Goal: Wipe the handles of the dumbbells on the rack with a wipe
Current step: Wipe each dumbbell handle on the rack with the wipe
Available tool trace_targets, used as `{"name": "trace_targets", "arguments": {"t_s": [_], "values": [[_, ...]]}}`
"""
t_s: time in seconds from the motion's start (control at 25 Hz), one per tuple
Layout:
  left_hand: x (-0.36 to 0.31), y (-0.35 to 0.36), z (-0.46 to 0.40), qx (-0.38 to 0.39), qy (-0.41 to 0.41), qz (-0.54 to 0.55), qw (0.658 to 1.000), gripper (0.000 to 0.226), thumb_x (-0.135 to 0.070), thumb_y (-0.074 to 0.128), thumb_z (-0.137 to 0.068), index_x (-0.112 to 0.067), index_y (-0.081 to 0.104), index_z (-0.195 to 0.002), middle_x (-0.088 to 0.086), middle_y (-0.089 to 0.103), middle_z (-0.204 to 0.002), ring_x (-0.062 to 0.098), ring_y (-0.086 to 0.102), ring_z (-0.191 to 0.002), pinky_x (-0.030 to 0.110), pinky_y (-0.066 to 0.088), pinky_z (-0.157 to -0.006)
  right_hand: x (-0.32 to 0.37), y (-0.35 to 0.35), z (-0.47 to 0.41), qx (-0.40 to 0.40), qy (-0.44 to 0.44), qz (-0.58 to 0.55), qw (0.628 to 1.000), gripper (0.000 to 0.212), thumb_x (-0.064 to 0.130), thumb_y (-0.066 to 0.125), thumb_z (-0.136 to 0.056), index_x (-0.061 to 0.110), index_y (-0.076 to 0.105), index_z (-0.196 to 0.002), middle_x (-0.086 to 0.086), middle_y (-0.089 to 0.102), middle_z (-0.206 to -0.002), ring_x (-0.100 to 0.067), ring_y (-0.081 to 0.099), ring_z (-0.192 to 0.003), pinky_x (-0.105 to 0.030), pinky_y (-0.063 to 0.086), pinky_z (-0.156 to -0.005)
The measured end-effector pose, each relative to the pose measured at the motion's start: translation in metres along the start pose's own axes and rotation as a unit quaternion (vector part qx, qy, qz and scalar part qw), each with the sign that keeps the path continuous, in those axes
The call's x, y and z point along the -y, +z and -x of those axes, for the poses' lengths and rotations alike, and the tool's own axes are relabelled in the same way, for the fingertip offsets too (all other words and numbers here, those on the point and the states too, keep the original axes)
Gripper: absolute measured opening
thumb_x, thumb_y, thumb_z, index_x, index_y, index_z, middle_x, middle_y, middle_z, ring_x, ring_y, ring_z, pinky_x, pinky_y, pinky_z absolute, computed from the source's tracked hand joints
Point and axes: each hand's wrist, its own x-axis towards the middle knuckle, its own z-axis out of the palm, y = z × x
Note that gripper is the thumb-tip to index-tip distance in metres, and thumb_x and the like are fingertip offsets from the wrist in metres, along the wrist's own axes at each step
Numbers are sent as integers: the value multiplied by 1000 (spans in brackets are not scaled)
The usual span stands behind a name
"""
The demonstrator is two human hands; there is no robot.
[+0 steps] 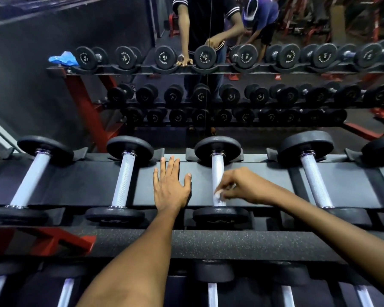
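Several dumbbells with silver knurled handles lie across the top shelf of the black rack (pixel 264 173). My right hand (pixel 237 185) pinches a small white wipe (pixel 219 193) against the near end of the middle dumbbell's handle (pixel 217 171). My left hand (pixel 170 185) rests flat, fingers straight, on the shelf between that dumbbell and the one to its left (pixel 123 180). Two more dumbbells lie at the far left (pixel 32 178) and to the right (pixel 315 180).
A mirror behind the rack reflects the dumbbell rows, me, and another person bending over. A blue crumpled bag (pixel 63 58) shows in the reflection at upper left. A lower shelf with more silver handles (pixel 212 294) runs along the bottom. Red frame legs (pixel 53 240) stand at the left.
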Motion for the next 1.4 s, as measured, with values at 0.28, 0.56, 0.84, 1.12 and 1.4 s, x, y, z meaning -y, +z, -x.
{"name": "trace_targets", "arguments": {"t_s": [0.28,0.56,0.84,1.12,1.4], "values": [[1,0,2,-4,-3,13,1000,63,-48,36,-97,-22,24,-153,-6,17,-161,12,-3,-149,34,-6,-121,2,2,8,45,2,53,998,15,13,61,-89,6,69,-99,-5,64,-93,-14,60,-81,-18,41,-71],[0,-1,3,-9,-1,23,1000,63,-48,37,-97,-22,24,-153,-6,16,-161,11,-4,-149,34,-6,-121,-15,-35,-1,-80,191,-655,726,23,-10,39,-87,-8,60,-96,-25,65,-98,-33,69,-84,-32,57,-80],[0,-1,1,-8,-4,15,1000,63,-49,34,-97,-24,22,-154,-7,17,-161,11,-5,-149,33,-6,-121,-5,-16,-57,-155,-278,225,921,29,10,42,-95,0,69,-90,-6,68,-93,-16,60,-83,-30,48,-72],[0,-1,2,-14,-5,21,1000,63,-49,35,-97,-24,22,-153,-7,15,-161,10,-6,-149,32,-7,-121,-101,-26,-32,-147,-353,426,820,36,8,21,-102,3,39,-133,-10,51,-138,-23,41,-131,-32,32,-110],[-2,-3,3,-15,-6,21,1000,62,-49,35,-97,-24,24,-153,-7,17,-161,10,-4,-149,32,-7,-120,-57,-22,-57,-227,-374,406,803,36,4,31,-99,2,59,-121,-8,61,-125,-27,53,-111,-34,48,-90]]}}
